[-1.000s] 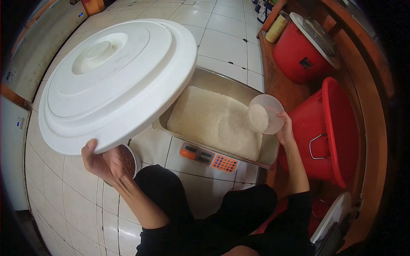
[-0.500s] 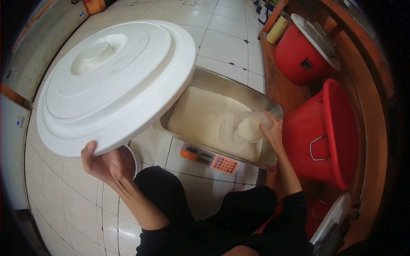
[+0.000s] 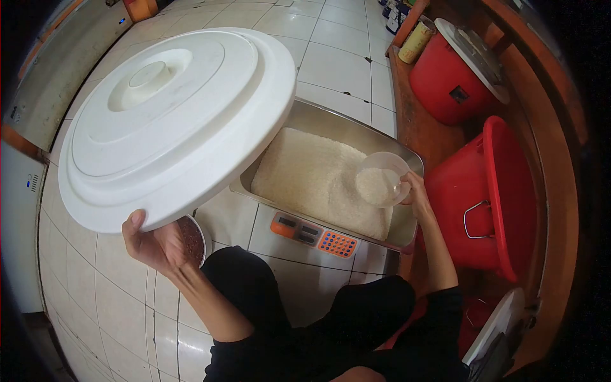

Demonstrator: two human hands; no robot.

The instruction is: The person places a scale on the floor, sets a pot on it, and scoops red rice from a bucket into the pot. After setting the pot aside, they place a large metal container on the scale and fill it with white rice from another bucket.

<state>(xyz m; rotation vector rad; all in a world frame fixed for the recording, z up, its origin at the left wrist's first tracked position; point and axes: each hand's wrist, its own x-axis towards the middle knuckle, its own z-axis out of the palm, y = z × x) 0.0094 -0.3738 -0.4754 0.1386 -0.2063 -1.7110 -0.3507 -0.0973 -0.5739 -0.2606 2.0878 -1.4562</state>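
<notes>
My left hand (image 3: 156, 245) grips the near rim of a large round white lid (image 3: 172, 134), thumb on top, holding it tilted up at the left. In my right hand (image 3: 415, 194) is a translucent plastic bowl (image 3: 396, 167) with some white rice in it, tipped so its inside shows. The bowl is over the right part of a rectangular metal tub (image 3: 347, 114) filled with white rice (image 3: 312, 172). A hollow shows in the rice beside the bowl. The lid hides the tub's left end.
An orange-and-grey scale panel (image 3: 313, 235) fronts the tub. A bowl of dark reddish grains (image 3: 192, 240) sits partly behind my left wrist. At right, a red bucket (image 3: 455, 191) and a lidded red bucket (image 3: 442, 79) stand by a wooden shelf (image 3: 429, 137).
My right hand has raised and turned the bowl, so its inside now faces up more and less rice shows in it. The left hand and lid have barely shifted.
</notes>
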